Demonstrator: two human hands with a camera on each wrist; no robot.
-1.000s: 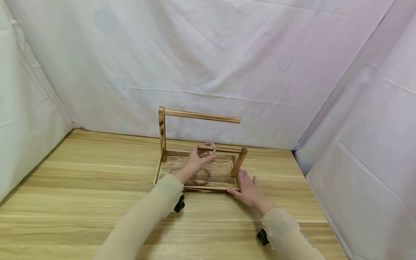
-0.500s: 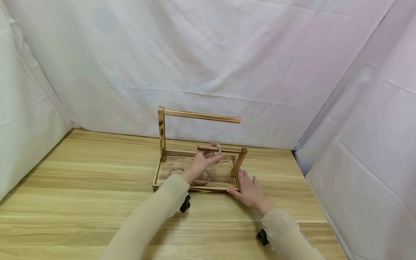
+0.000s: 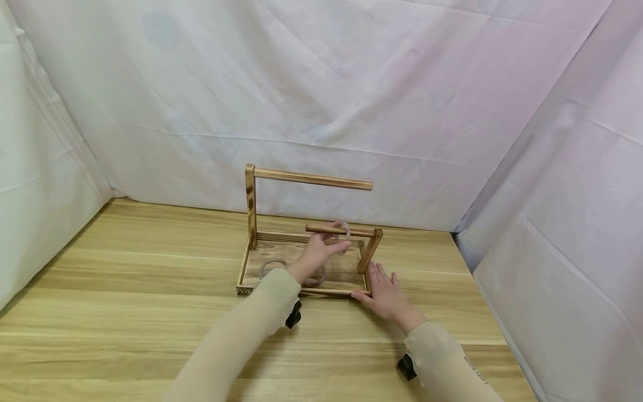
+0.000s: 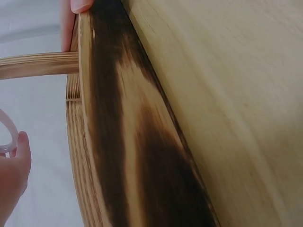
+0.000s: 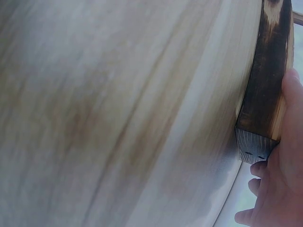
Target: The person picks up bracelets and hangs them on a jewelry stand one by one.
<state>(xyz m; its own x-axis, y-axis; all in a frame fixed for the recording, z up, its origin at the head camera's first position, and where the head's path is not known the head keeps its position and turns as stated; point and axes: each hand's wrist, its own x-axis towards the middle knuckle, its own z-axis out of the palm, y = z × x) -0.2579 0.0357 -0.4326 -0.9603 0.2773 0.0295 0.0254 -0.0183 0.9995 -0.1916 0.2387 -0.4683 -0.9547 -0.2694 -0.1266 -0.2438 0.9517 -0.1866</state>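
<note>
Pinched a pale ring (image 3: 348,231) in the left hand (image 3: 321,249), apparently looped around the lower bar (image 3: 363,233); had just slid it toward the post (image 3: 370,252), seating it deeper. Rested the right hand (image 3: 387,296), fingers straight, against the wooden tray (image 3: 331,292) at its corner. Had two more rings (image 3: 272,261) lying inside, partly behind the left arm (image 3: 241,340).

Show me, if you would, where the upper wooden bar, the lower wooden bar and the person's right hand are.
Upper wooden bar (image 3: 313,179): head view, midway along its length.
Lower wooden bar (image 3: 362,232): head view, bare stretch toward its right end.
Right hand (image 3: 387,297): head view, back of the hand.
</note>
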